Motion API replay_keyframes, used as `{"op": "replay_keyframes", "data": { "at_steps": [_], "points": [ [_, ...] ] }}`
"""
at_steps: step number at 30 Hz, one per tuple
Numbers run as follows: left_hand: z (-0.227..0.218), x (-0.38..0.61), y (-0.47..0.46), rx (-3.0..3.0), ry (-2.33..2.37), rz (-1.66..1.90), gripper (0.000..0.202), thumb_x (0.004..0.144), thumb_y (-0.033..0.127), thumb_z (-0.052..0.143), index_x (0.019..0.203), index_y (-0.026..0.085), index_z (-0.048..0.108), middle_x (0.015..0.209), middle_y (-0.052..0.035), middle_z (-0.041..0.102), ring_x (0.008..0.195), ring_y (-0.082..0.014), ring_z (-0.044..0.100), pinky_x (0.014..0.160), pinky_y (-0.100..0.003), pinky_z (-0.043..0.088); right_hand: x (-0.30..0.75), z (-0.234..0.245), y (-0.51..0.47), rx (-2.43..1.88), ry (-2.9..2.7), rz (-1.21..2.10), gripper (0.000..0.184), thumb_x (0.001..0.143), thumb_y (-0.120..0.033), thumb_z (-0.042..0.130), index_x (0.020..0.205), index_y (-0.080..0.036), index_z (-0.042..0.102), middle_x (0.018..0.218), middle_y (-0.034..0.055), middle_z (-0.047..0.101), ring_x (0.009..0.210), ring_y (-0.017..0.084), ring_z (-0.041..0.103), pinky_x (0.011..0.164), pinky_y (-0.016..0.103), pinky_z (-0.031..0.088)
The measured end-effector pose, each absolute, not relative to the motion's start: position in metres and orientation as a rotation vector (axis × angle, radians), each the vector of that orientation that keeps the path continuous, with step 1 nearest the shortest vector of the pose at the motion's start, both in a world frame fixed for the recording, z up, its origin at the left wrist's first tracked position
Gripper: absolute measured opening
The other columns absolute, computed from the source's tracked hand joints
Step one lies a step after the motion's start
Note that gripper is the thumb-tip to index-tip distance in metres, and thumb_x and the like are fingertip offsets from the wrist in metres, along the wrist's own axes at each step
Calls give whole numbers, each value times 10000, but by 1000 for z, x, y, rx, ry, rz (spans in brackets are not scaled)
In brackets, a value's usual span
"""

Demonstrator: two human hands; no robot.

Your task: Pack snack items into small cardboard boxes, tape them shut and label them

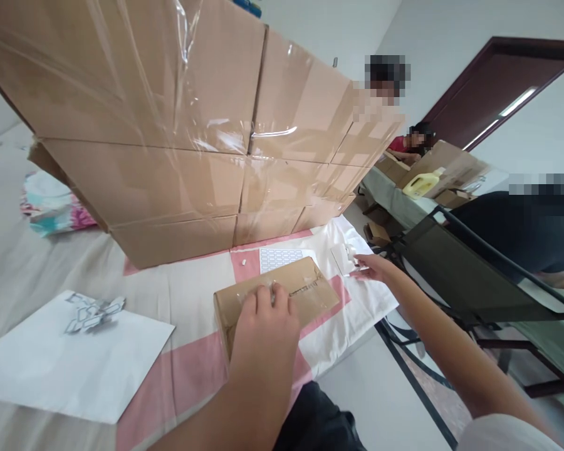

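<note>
A small brown cardboard box (310, 287) lies on the pink and white cloth in front of me. My left hand (267, 319) presses on its top with bent, closed fingers; a bit of clear, shiny material shows by the fingertips. Further right, by the cloth's edge, my right hand (372, 267) has its fingers closed at a folded white paper piece (344, 260). Part of that grip is hidden. Behind the box lies a white sheet of printed labels (282, 258), partly covered by it.
A wall of stacked, taped cartons (178, 188) rises behind the box. At left lie a white sheet (75, 369) with crumpled label scraps (94, 313) and a colourful soft pack (56, 203). A dark folding chair (498, 275), a yellow jug (423, 183) and other people are at right.
</note>
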State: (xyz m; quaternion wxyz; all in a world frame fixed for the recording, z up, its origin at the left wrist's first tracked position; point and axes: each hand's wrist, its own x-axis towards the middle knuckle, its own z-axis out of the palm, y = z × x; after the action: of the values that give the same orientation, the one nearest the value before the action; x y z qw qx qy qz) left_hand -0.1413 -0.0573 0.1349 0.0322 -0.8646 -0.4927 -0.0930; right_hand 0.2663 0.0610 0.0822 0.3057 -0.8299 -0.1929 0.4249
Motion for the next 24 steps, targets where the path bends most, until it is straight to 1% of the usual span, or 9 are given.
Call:
{"op": "replay_keyframes", "data": {
  "at_steps": [2,4,7,10,14,17,20,24],
  "points": [
    [139,-141,-58,-2664,-1515,-276,392,889,67,543,1217,146,741,1288,-137,699,1080,-316,616,913,-416,478,264,76,57,-2147,-502,1084,269,919,-282,744,809,-180,520,616,-24,546,579,245,736,534,357,636],
    [139,-141,-59,-2682,-1516,-294,422,870,37,538,1228,143,736,1289,-156,694,1100,-333,614,927,-435,473,263,70,52,-2090,-499,1047,285,897,-298,775,830,-175,528,633,-21,560,561,239,732,546,371,652],
    [135,-141,-58,-2722,-1538,-343,427,858,9,522,1195,153,742,1283,-174,686,1073,-333,622,904,-443,474,262,62,44,-2010,-488,1007,309,846,-308,834,894,-159,568,654,-15,586,541,220,723,546,362,662],
    [132,-141,-57,-2753,-1535,-347,370,858,33,541,1135,155,755,1260,-173,686,1020,-320,628,865,-428,476,259,57,40,-1959,-473,969,286,854,-287,821,955,-141,596,642,-16,591,529,217,717,538,362,667],
    [134,-139,-58,-2699,-1543,-312,390,846,46,559,1176,141,744,1251,-163,687,1034,-325,615,882,-435,473,254,54,39,-1943,-456,907,277,848,-250,814,996,-134,611,634,-8,607,523,220,716,506,341,657],
    [136,-138,-59,-2701,-1526,-309,399,862,59,547,1206,138,733,1251,-161,685,1057,-329,610,898,-442,476,251,54,36,-1930,-452,887,222,859,-204,788,982,-134,617,641,3,622,532,213,719,515,323,652],
    [137,-138,-60,-2708,-1542,-292,380,863,73,552,1187,143,737,1233,-159,688,1046,-324,616,883,-443,489,248,56,33,-1912,-437,885,135,896,-173,732,951,-132,616,647,0,618,540,200,721,551,317,654],
    [137,-137,-60,-2677,-1535,-264,346,861,95,570,1158,150,739,1240,-147,692,1029,-314,621,885,-438,500,246,60,28,-1889,-405,903,94,902,-149,717,921,-142,625,689,-7,623,563,167,729,568,256,624]
  ]
}}
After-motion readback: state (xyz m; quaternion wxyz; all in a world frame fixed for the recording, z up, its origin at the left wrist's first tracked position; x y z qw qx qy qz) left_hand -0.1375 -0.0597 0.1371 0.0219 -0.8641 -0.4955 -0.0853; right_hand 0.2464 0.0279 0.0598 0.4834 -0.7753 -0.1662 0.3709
